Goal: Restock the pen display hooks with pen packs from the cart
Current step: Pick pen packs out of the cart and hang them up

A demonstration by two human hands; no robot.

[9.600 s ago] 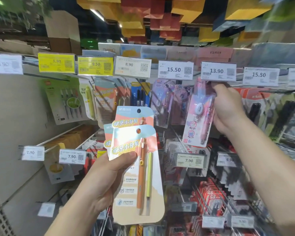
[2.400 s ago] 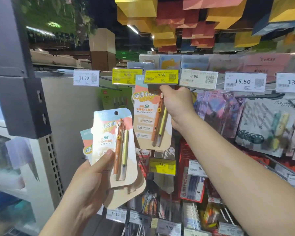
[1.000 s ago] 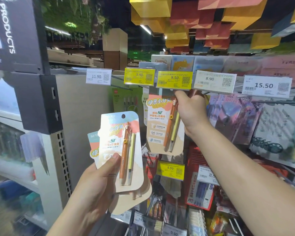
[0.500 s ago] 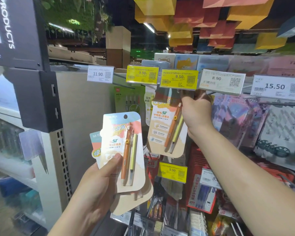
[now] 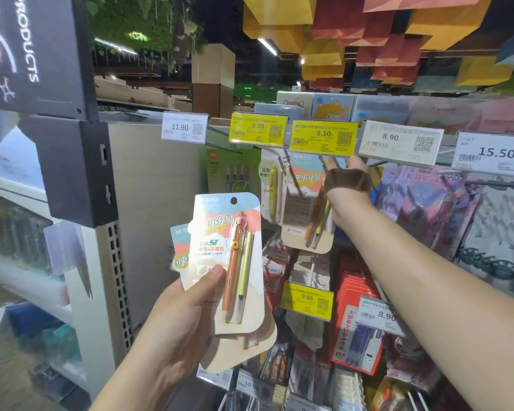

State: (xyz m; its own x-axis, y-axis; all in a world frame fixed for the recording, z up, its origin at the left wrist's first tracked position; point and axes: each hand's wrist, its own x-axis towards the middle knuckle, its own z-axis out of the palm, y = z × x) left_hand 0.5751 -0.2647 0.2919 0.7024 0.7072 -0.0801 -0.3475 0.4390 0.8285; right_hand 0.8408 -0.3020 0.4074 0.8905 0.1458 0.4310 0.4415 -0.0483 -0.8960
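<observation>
Head view, pen display at upper hook row. Left hand (image 5: 172,315) low and centre, thumb pressed on front of fanned stack of pen packs (image 5: 229,262), fingers curled behind; top card with orange and yellow-green pens upright, at least two further cards behind it. Right hand (image 5: 346,185) raised just beneath yellow 9.50 price tag (image 5: 322,140), motion-blurred, fingers seemingly spread and pointing up; contact with hung pen pack (image 5: 307,209) not resolvable, so grip or release cannot be told. Hung pen pack below that tag, slightly tilted, lower corner overlapping forearm. Neighbouring pale yellow pack (image 5: 272,188) just beside it on left; pink and purple packs (image 5: 428,203) to right under 8.90 and 15.50 tags. Risks, judged from present layout: card hole possibly only partly over hook tip, so withdrawal of right hand could drag pack off; swinging card could knock adjacent pale yellow pack; loose thumb-only hold on fanned stack could let rear cards slide out and fall. Hidden or unclear: hook wire itself behind price tag; hang-hole of hung pack; exact count of cards in left hand; cart out of frame; lower shelf stock blurred; small print on tags illegible.
</observation>
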